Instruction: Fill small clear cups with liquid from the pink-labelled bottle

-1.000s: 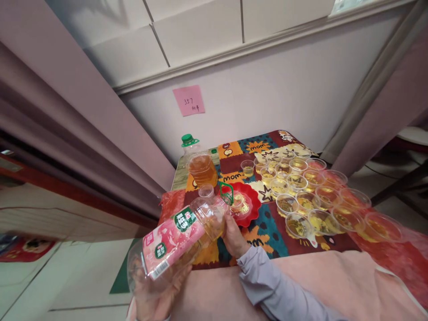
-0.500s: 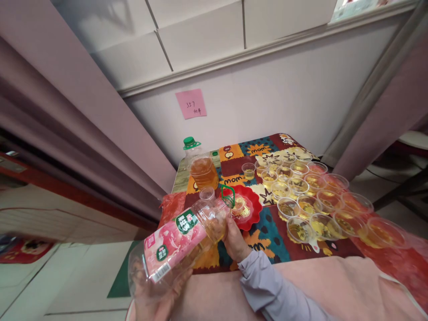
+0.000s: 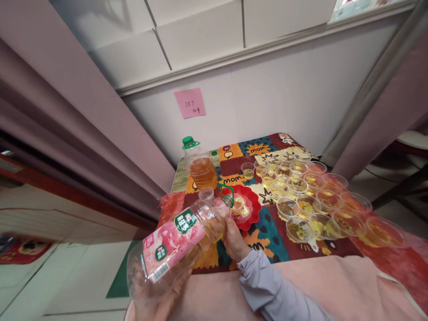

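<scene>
A large clear juice bottle (image 3: pixel 177 245) with a pink label lies tilted across both my hands, its neck pointing to the upper right. My left hand (image 3: pixel 160 296) supports the bottom end from beneath, seen partly through the plastic. Near the neck, my right hand (image 3: pixel 234 238) is closed round the bottle, with a green plastic ring hanging by the mouth. Below the mouth a small clear cup (image 3: pixel 238 203) with some pale liquid stands in a red scalloped plate (image 3: pixel 256 214). Whether liquid is flowing I cannot make out.
Several clear cups (image 3: pixel 309 205) of yellow drink stand close together on the right of the patterned tablecloth (image 3: pixel 230 165). A green-capped bottle (image 3: pixel 202 171) of amber drink stands at the back left, an upside-down-looking clear cup (image 3: pixel 206 194) before it. A wall (image 3: pixel 267 98) borders the back.
Hardly anything differs. The view has shifted very slightly, while both hands keep the bottle tilted over the cup in the red plate.
</scene>
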Tool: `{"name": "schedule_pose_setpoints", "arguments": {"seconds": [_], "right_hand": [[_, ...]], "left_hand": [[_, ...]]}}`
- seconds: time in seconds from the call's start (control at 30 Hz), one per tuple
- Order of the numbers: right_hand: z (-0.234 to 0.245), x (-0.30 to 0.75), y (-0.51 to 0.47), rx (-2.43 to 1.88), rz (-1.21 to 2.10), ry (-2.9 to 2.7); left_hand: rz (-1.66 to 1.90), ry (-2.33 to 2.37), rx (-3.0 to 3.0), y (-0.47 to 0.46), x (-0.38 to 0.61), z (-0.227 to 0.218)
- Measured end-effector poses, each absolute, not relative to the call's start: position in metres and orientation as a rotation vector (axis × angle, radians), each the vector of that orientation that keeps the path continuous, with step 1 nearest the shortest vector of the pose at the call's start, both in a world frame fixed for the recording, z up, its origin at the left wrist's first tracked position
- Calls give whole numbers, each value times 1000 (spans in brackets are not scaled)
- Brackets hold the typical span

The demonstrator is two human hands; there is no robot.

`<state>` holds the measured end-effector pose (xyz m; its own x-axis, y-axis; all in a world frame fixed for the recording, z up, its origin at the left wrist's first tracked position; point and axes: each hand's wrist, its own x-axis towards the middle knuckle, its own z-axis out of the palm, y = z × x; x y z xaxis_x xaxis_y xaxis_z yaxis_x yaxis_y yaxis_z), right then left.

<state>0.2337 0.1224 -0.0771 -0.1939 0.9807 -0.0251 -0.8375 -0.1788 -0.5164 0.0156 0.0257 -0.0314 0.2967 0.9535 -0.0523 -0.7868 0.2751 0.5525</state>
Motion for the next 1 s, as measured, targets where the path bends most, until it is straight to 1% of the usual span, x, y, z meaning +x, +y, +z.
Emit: {"name": "schedule_pose_setpoints", "arguments": {"seconds": [0.3,0.6,1.0], "right_hand": [[-85,231,124,-417,1726,-481],[-87,230,125,-429,1724,-488],[-83,232,125,-439,1723,-506]], "left_hand": [[1290,563,396,24,9,-39],[1212,428,595,25,12,-36],[1248,637,455,24,17,-37]]}}
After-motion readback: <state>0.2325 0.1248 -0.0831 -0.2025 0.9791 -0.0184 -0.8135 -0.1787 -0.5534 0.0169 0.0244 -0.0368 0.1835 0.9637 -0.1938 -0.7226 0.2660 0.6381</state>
